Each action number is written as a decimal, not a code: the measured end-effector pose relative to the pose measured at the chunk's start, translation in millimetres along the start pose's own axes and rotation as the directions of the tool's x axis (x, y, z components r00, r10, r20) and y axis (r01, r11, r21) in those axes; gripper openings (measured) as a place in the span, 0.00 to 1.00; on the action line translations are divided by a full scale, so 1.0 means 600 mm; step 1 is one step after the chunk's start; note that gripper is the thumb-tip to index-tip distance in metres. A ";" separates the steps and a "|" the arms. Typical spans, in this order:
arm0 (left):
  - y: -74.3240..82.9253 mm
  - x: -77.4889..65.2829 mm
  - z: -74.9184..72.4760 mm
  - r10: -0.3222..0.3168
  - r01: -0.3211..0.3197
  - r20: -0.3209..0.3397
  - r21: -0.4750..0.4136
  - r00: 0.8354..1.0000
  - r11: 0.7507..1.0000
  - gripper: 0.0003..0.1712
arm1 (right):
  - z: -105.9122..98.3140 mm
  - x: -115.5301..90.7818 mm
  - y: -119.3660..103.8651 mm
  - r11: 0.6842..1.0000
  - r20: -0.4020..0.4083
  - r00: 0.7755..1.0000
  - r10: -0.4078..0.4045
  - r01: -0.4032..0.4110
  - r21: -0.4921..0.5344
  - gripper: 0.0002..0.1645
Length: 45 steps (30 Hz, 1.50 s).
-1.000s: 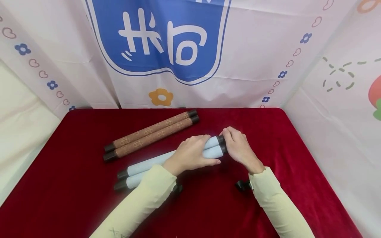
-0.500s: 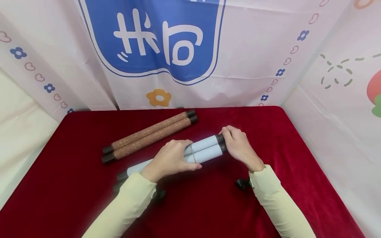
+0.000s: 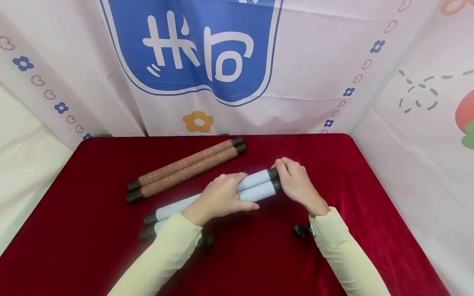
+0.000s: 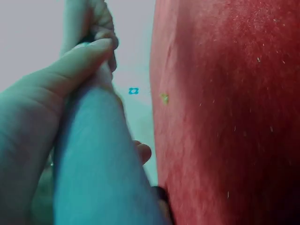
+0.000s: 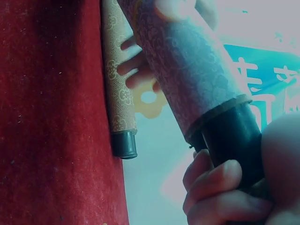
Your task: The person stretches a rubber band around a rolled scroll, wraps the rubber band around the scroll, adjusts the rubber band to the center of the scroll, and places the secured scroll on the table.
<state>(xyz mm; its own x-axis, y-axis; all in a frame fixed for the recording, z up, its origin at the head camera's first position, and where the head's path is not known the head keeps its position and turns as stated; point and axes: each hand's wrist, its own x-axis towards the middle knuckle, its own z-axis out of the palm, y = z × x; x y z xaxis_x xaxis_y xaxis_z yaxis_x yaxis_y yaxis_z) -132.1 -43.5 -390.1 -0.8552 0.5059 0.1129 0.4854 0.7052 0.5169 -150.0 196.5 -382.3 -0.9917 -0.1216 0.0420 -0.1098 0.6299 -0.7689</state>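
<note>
Compared with half a second earlier, the left hand [image 3: 218,197] had slid slightly along the paired pale-blue rolls [image 3: 259,191] toward the right hand [image 3: 297,183]. It gripped them mid-length; the right hand clasped their black ends [image 3: 273,174]. Two brown rolls [image 3: 189,168] lay beyond on the red tabletop [image 3: 259,255].

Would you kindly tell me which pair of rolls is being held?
The light blue pair, gripped by the left hand and right hand; the brown pair lies ungripped farther back.
</note>
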 end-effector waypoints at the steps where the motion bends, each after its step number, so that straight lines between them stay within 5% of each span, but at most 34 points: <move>1: -0.004 -0.007 -0.004 -0.018 0.018 0.003 -0.004 1.000 1.000 0.42 | -0.001 0.001 -0.001 1.000 0.001 1.000 -0.001 0.001 0.006 0.23; 6: -0.022 -0.032 -0.020 -0.072 0.072 0.015 0.009 0.997 0.997 0.44 | -0.004 0.003 0.000 1.000 -0.004 1.000 0.011 -0.011 0.004 0.23; 12: -0.012 -0.018 -0.008 0.004 -0.004 -0.017 0.021 1.000 1.000 0.54 | -0.002 -0.001 0.002 1.000 -0.017 1.000 0.018 -0.018 -0.017 0.23; 17: -0.011 -0.013 0.003 0.019 -0.018 -0.032 0.004 0.999 1.000 0.47 | -0.001 -0.001 0.002 1.000 -0.026 1.000 0.005 -0.005 -0.012 0.23; 24: -0.050 -0.050 -0.016 -0.024 0.023 -0.026 -0.040 0.999 0.999 0.42 | -0.009 0.005 0.006 1.000 -0.029 1.000 0.001 -0.001 -0.003 0.25; 33: -0.078 -0.073 -0.029 0.039 -0.042 -0.050 -0.048 0.998 0.998 0.35 | -0.011 0.007 0.012 1.000 -0.016 1.000 0.023 -0.023 0.014 0.25; 45: -0.086 -0.083 -0.022 0.001 -0.006 -0.094 -0.057 0.996 0.998 0.40 | -0.019 0.011 0.017 0.993 0.071 0.991 0.112 -0.114 0.020 0.26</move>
<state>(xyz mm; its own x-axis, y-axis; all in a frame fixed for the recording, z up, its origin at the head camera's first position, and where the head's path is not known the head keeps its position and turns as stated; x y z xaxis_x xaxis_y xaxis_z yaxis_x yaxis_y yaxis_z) -116.7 -111.8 -411.4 -0.8681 0.4576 0.1925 0.4795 0.6726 0.5636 -158.3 210.8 -382.9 -0.9904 -0.1045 -0.0902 0.0053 0.6239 -0.7815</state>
